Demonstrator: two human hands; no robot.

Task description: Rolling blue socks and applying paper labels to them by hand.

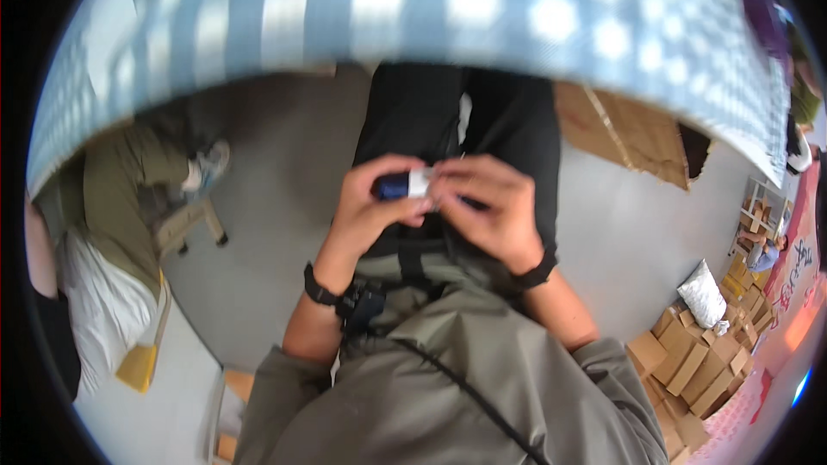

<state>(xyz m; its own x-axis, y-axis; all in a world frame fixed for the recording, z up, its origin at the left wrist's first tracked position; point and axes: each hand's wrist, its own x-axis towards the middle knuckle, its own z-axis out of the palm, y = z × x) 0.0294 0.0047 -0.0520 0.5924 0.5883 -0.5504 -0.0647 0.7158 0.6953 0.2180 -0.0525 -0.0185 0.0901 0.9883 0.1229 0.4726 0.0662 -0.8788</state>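
Observation:
Over my lap, my left hand [362,211] is closed round a small dark blue and white object [394,186], held level between thumb and fingers. Its blue part lies toward the palm and its white part points right; blur hides its exact kind. My right hand [500,211] meets the white end, thumb and fingertips pinched together there. Whatever those fingertips grip is too small and blurred to name. Both hands are close together, above my black trousers [401,112].
A table with a blue and white checked cloth [370,0] spans the front. Under its right side stands a cardboard box [620,129]. At left, another person in olive trousers [121,181] sits near a wooden stool leg [185,222]. Flattened and stacked cartons [698,357] pile up at right.

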